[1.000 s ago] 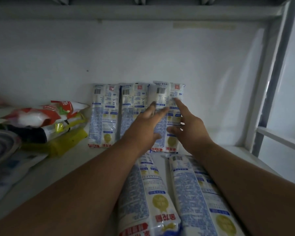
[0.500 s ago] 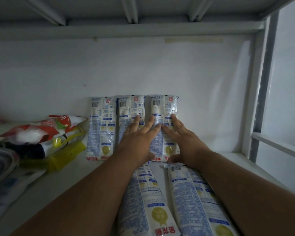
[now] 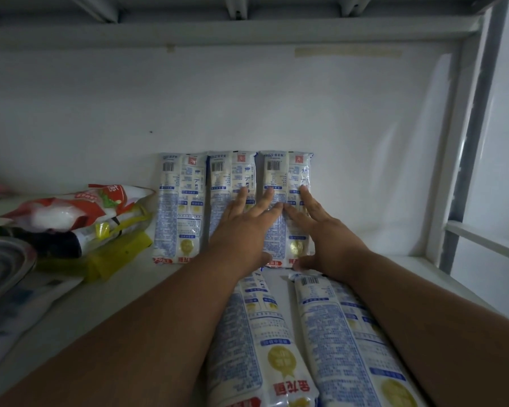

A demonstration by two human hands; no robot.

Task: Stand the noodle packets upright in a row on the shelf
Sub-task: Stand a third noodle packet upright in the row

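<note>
Head view looks onto a white shelf, and the landmark is the row of three noodle packets standing upright against the back wall. Left of that row a heap of red, white and yellow bags lies touching the first packet, with a metal dish further left. In front of the row two more packets lie flat, side by side, partly under the forearms. Each packet is long, white, printed in blue, with a barcode and a gold seal. Left hand lies flat on the middle and right packets, fingers spread; right hand presses the right packet, fingers apart, gripping nothing.
</note>
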